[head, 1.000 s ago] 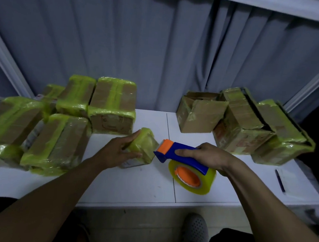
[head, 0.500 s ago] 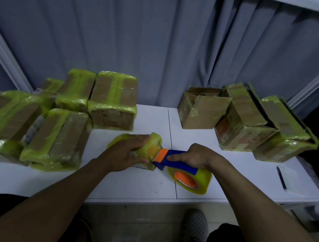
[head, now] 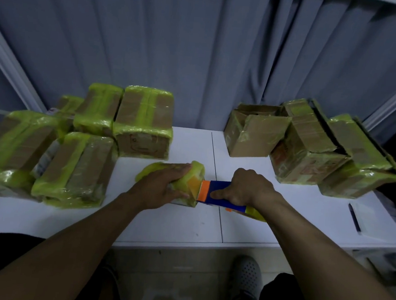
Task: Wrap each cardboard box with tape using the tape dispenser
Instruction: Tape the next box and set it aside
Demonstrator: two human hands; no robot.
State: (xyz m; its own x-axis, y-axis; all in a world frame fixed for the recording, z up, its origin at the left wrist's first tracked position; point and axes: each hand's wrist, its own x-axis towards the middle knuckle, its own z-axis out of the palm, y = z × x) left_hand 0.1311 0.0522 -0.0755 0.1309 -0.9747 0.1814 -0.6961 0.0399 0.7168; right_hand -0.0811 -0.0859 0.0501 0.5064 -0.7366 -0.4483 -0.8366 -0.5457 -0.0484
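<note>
Your small box, swathed in yellow-green tape, lies near-centre on the desk; the blue-and-orange tape dispenser touches its right end. Wrapped boxes crowd the left; partly taped ones stand far right.

The small box is wholly covered in yellow-green tape, a thin plastic film that looks glossy and crinkled, with pale highlights on its folds. The tape dispenser is smooth hard plastic, blue with an orange front piece, and its tape roll is translucent yellow film. The wrapped boxes on the left show matt brown cardboard between wrinkled, shiny bands of the same tape. The right-hand boxes are mostly bare cardboard, dull and creased. The worktop is white, smooth and matt, with a few small dark marks. The curtain behind is grey matt cloth.
</note>
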